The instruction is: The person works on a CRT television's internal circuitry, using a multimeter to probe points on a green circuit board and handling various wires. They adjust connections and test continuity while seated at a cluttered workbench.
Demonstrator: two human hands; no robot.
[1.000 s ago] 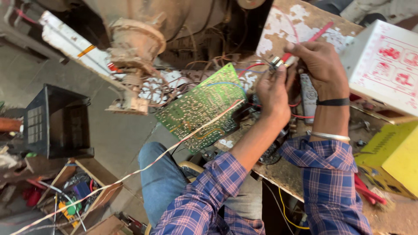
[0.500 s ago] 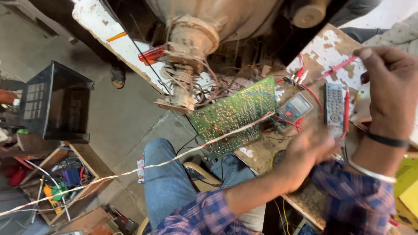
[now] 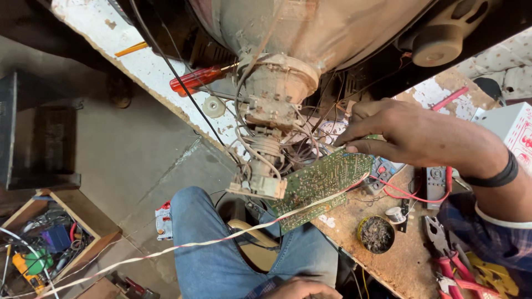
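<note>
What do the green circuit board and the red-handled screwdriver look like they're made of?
The circuit board looks like rigid green laminate, matt, speckled with shiny solder dots. The screwdriver handle seems translucent red plastic, glossy with highlights; its shaft looks like dull grey metal.

red screwdriver on white board | pliers on bench | wooden box on floor

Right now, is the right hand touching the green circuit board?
Touching. Head view: right hand fingers press on the top edge of the green circuit board.
</note>
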